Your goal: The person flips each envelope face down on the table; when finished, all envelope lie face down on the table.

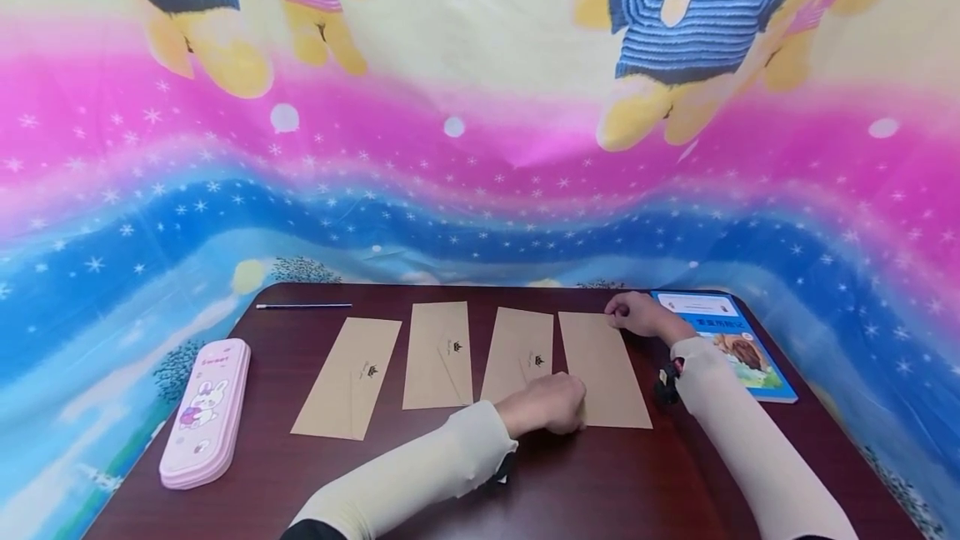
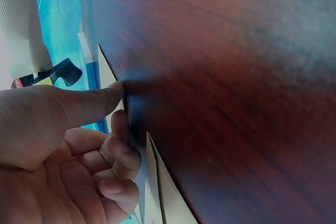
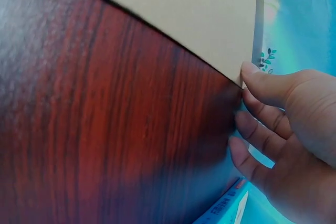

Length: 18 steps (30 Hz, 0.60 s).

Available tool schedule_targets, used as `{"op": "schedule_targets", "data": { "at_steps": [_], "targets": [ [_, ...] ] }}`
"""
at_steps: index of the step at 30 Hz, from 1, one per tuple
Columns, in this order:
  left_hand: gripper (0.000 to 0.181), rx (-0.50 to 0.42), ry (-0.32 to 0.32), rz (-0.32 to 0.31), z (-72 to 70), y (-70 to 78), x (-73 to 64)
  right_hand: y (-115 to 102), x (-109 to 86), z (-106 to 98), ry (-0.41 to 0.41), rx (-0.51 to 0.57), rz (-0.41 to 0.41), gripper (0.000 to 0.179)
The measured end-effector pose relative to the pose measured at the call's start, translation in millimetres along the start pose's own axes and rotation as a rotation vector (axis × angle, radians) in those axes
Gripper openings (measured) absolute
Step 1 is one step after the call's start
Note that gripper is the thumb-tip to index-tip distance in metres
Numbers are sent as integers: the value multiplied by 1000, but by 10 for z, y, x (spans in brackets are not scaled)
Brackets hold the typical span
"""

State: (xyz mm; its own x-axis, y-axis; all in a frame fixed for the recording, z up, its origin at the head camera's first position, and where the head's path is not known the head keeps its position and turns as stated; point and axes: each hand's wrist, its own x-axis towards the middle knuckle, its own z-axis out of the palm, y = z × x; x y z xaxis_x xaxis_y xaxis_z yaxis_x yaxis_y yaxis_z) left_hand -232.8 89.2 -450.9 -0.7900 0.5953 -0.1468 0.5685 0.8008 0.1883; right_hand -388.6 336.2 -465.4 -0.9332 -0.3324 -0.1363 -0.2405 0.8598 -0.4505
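Observation:
Four tan paper envelopes lie in a row on the dark table. The rightmost envelope (image 1: 603, 373) shows a plain face, without print. At its lower left edge is my left hand (image 1: 551, 403), pinching that edge between thumb (image 2: 100, 103) and curled fingers. My right hand (image 1: 641, 314) pinches the same envelope's upper right corner, thumb (image 3: 265, 85) on top and index finger below. Beside it, the third envelope (image 1: 521, 348) is partly covered by the left hand. The second envelope (image 1: 438, 357) and the leftmost envelope (image 1: 348, 377) show a flap line and a small black crown print.
A blue book (image 1: 738, 348) lies at the right, partly behind the right forearm. On the left stands a pink pencil case (image 1: 206, 415) with a rabbit picture. A thin pencil (image 1: 303, 306) lies near the back edge. A patterned cloth (image 1: 480, 148) hangs around the table (image 1: 585, 490).

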Motion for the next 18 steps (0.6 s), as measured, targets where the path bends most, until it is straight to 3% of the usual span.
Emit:
{"op": "schedule_targets", "data": {
  "at_steps": [8,11,15,18],
  "targets": [
    [26,-81,3,58,-56,-103,-29,-47,-29,-36,29,-19,-13,31],
    [27,-172,-1,64,-178,-270,-138,-201,-50,-40,65,-32,-72,36],
    [28,-258,35,7,-328,-579,-348,-482,-54,-15,88,-39,-203,30],
    [37,-322,61,18,-378,-776,-509,-669,-41,19,81,-43,-271,25]
  ]
}}
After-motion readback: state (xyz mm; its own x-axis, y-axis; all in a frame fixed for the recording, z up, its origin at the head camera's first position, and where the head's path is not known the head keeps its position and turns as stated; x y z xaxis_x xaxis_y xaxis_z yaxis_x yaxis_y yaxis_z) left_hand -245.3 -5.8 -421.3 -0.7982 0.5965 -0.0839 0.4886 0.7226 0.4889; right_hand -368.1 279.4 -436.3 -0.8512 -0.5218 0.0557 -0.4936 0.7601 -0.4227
